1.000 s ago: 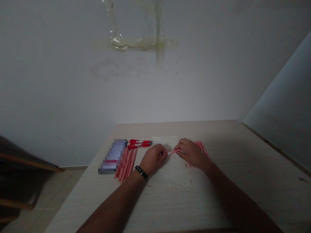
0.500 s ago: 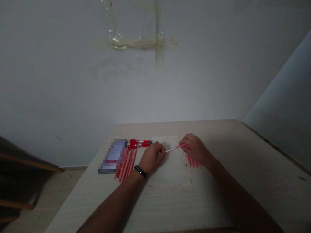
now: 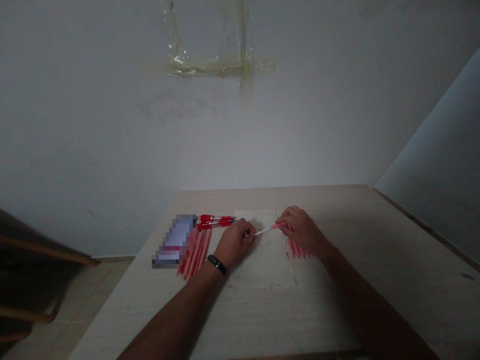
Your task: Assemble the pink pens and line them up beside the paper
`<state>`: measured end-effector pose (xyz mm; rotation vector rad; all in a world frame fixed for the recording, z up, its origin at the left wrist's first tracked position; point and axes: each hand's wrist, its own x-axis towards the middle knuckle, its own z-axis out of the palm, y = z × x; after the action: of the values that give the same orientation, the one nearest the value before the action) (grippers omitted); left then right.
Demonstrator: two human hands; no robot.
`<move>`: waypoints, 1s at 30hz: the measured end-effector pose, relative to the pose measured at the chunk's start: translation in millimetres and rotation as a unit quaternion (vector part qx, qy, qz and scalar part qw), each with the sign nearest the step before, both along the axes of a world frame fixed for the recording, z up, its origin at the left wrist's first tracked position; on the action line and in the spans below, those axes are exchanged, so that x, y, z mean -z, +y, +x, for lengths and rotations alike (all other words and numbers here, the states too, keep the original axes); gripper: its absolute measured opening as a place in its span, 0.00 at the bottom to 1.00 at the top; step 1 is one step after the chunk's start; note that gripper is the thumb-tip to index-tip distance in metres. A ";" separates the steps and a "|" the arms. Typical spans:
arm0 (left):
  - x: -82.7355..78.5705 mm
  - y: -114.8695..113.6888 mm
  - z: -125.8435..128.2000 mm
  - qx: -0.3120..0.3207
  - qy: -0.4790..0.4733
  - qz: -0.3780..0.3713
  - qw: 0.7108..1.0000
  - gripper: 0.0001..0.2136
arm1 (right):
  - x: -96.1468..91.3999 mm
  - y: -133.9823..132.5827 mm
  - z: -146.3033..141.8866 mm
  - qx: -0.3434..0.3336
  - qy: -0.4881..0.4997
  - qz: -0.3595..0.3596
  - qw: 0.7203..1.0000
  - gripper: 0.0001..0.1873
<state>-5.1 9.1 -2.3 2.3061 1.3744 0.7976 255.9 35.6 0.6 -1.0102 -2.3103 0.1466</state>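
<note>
My left hand (image 3: 234, 242), with a black band on its wrist, pinches one end of a thin white pen refill (image 3: 263, 231). The refill's other end meets a pink pen barrel (image 3: 277, 226), which the fingers of my right hand (image 3: 301, 230) are closed on. Both are held over a pale sheet (image 3: 262, 270) on the table. Beneath my right hand lie several pink pens (image 3: 298, 250), partly hidden by it. To the left of my left hand is a bundle of pink pens (image 3: 195, 257). My fingertips cover the refill's left end.
Several red pens (image 3: 215, 220) with clear parts lie behind the left bundle. A phone-like flat device (image 3: 174, 242), pixelated, rests at the table's left side. The wooden table (image 3: 375, 225) backs onto a grey wall (image 3: 318, 125) with peeling tape (image 3: 210, 67).
Almost nothing differs. Both hands keep the same hold on the refill and the pink barrel, and the pens on the table stay where they were.
</note>
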 end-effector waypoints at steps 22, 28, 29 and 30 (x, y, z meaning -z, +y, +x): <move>3.4 1.7 -1.0 -0.003 0.012 -0.002 1.000 0.04 | -6.8 1.4 9.3 0.015 -0.024 0.021 0.999 0.05; 5.0 2.3 -1.6 -0.010 0.005 -0.007 1.000 0.03 | -8.8 4.9 18.8 0.040 -0.038 0.028 0.998 0.04; 5.3 2.4 -1.7 -0.010 0.005 -0.007 1.000 0.03 | -7.9 6.2 20.7 0.047 -0.040 0.030 0.998 0.04; 5.4 2.5 -1.7 -0.011 0.005 -0.006 1.000 0.03 | -6.8 7.6 22.2 0.055 -0.040 0.032 0.997 0.03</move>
<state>-6.8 11.6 -7.7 2.2925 1.4080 0.7837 278.1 43.1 7.4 -1.1258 -2.3101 -0.0120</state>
